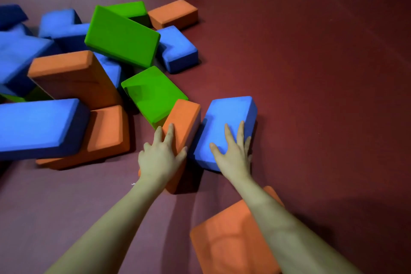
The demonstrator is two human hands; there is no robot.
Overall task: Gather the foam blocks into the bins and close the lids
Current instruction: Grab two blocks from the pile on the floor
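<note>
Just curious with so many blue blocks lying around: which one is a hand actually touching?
The blue block lying alone at the pile's right edge, under the right hand. The other blue blocks sit untouched further left in the pile.

No text, label, brand, number or sign can be read anywhere; the foam blocks (124, 38) show plain orange, green and blue faces; the dark red floor (311, 73) seems unmarked too, though its far edge is blurred.
</note>
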